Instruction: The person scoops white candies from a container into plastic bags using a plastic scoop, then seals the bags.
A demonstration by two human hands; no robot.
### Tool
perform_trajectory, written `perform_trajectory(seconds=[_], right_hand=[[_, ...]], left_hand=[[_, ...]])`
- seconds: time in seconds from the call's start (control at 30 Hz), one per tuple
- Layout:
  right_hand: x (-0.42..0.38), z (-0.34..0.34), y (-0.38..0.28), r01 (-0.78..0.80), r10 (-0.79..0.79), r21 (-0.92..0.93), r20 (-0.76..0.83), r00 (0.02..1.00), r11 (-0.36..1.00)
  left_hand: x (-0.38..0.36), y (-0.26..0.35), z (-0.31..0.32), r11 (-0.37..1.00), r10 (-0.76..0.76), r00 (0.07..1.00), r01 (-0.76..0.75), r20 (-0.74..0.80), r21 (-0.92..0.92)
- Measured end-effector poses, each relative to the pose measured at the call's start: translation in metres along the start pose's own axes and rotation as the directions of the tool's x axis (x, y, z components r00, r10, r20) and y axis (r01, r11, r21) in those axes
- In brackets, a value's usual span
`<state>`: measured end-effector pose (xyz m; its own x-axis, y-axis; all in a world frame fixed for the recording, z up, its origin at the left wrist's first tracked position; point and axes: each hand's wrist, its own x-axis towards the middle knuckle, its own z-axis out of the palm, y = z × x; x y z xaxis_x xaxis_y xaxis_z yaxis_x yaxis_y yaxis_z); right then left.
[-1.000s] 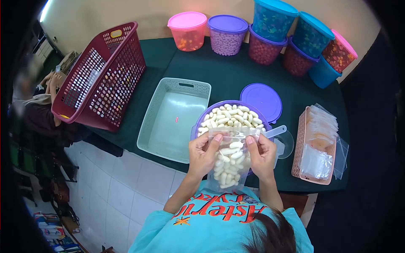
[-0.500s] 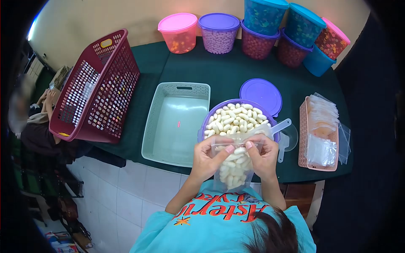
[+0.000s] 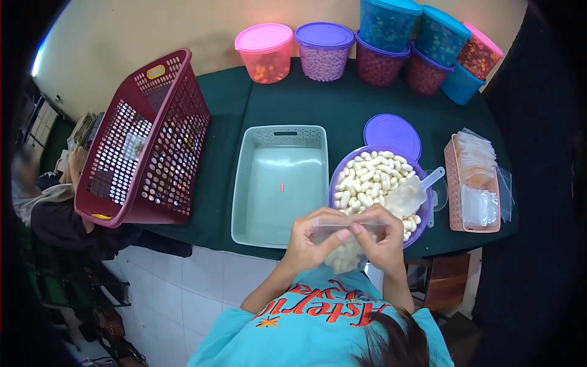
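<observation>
My left hand (image 3: 310, 243) and my right hand (image 3: 382, 243) pinch the top edge of a clear plastic zip bag (image 3: 343, 259), thumbs almost meeting at its middle. White oblong pieces, like candies, fill the lower part of the bag, which hangs in front of my chest. Just beyond my hands stands a round purple tub (image 3: 334, 188) full of the same white pieces (image 3: 369, 177). A translucent scoop (image 3: 408, 194) lies on them, its handle sticking out over the right rim.
Left of the tub stands a pale green tray (image 3: 269, 214). Farther left is a tall maroon basket (image 3: 160, 153), with a seated person (image 3: 52, 211) beyond it. A purple lid (image 3: 392, 136) lies behind the tub. To the right, a pink basket (image 3: 454, 183) holds clear bags. Lidded tubs (image 3: 324, 55) line the wall.
The scoop, earlier near my right hand at the bag's mouth, now rests on the white pieces. My hands have drawn closer together along the bag's top. The view has shifted slightly.
</observation>
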<state>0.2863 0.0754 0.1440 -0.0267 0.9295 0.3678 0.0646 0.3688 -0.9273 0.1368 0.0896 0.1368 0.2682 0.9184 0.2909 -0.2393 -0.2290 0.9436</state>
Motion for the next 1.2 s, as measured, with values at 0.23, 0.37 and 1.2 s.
perform_trajectory(seconds=[0.23, 0.37, 1.2], right_hand=[[-0.014, 0.028, -0.01, -0.028, 0.022, -0.031, -0.165, 0.986, 0.999], [-0.02, 0.043, -0.016, 0.087, -0.111, -0.22, -0.098, 0.989, 0.972], [-0.148, 0.05, -0.003, -0.446, 0.417, 0.171, 0.181, 0.891, 0.879]], left_hand=[[-0.011, 0.006, -0.015, 0.996, 0.071, 0.995, -0.075, 0.074, 0.054], [-0.027, 0.002, -0.025, 0.996, 0.002, 1.0, -0.002, 0.004, -0.086], [-0.166, -0.015, -0.026, 0.961, -0.241, 0.963, 0.254, -0.119, 0.106]])
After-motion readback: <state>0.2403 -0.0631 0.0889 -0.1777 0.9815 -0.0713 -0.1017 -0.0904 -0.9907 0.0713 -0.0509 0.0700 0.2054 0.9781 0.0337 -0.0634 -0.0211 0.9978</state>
